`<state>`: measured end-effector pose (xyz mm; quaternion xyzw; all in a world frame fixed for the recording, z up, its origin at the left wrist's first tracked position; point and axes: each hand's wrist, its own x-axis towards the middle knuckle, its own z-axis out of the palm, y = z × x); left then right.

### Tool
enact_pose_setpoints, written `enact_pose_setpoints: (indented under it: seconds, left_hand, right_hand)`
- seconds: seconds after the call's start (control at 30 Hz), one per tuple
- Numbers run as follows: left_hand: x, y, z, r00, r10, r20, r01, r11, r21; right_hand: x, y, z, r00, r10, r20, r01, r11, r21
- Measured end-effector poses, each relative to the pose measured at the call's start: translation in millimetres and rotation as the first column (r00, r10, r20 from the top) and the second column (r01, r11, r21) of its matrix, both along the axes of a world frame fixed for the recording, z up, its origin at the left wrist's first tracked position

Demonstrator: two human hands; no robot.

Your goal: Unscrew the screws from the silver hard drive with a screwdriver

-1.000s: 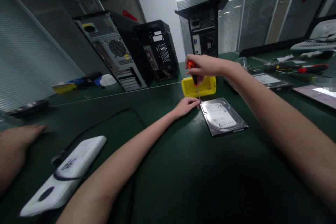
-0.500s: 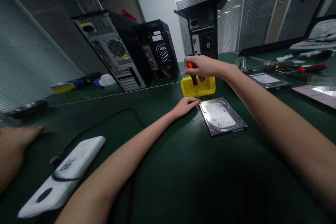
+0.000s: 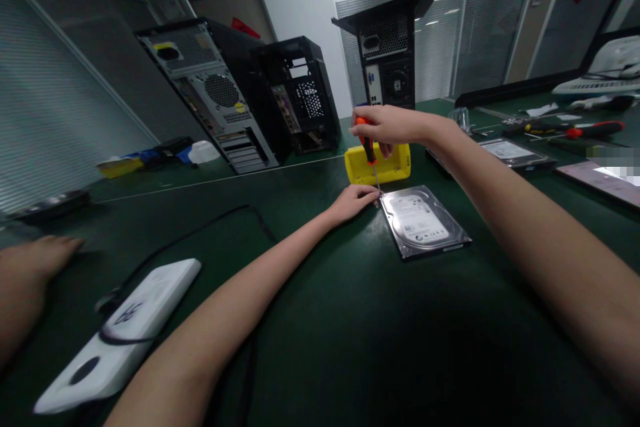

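A silver hard drive point(image 3: 420, 223) lies label side up on the green table. My right hand point(image 3: 383, 125) is wrapped round the red and black handle of a screwdriver point(image 3: 369, 149). Its shaft slants down, and the tip meets the drive's far left corner. At that same corner my left hand point(image 3: 355, 203) rests low on the table, its fingers closed against the drive's edge beside the tip. Just behind stands a yellow plastic tray point(image 3: 355, 167), partly covered by my right hand. The screw under the tip is too small to make out.
Computer cases point(image 3: 235, 93) stand at the back. A white power strip point(image 3: 120, 333) with a black cable lies left, near another person's hand point(image 3: 40, 260). More drives point(image 3: 515, 152), a red-handled tool point(image 3: 595, 130) and a pinkish flat object point(image 3: 600, 180) lie right.
The screwdriver handle has shifted slightly within my right hand, which stays over the same corner. My left hand and the hard drive stay in place.
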<state>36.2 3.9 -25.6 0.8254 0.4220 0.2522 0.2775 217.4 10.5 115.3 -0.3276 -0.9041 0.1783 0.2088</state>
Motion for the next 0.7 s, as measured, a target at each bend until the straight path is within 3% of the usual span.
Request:
enact_pose_setpoints:
  seconds: [0.5, 0.7]
  left_hand:
    - [1.2, 0.8, 0.5, 1.000, 0.013, -0.015, -0.012, 1.000, 0.018]
    - [0.9, 0.9, 0.1, 1.000, -0.003, -0.007, 0.003, 1.000, 0.020]
  right_hand:
    - [-3.6, 8.3, -5.3, 0.988, 0.117, -0.096, -0.117, 0.993, 0.008]
    - [-2.4, 10.6, -8.7, 0.988, 0.090, -0.128, -0.079, 0.993, 0.084]
